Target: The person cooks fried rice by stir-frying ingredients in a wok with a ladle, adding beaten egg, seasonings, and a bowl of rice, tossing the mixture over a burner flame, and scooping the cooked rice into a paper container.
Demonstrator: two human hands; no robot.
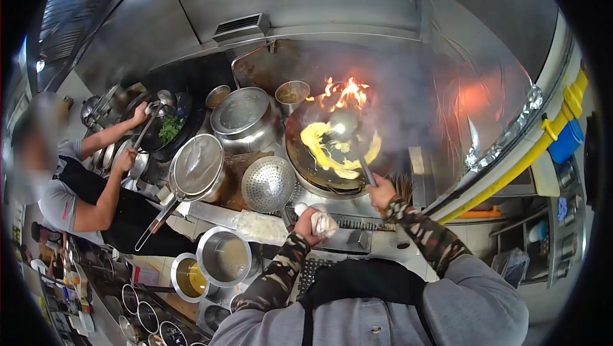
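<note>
Yellow food (314,142), egg-like: lay in curved strips in the wok (305,167), flames (351,94) rising at its far side. Ladle (368,170), metal: your right hand (382,194) was closed round its handle, bowl low over the wok. White cloth (325,223): bunched in your closed left hand (306,226), near the perforated skimmer (268,183). Co-worker (57,199): at the left, both hands raised beside a second wok (182,147) with greens (170,127). Step in hand, as judged: working the food by ladle. Next stroke's requirement, as judged: a firm right grip, fingers clear of flame.
</note>
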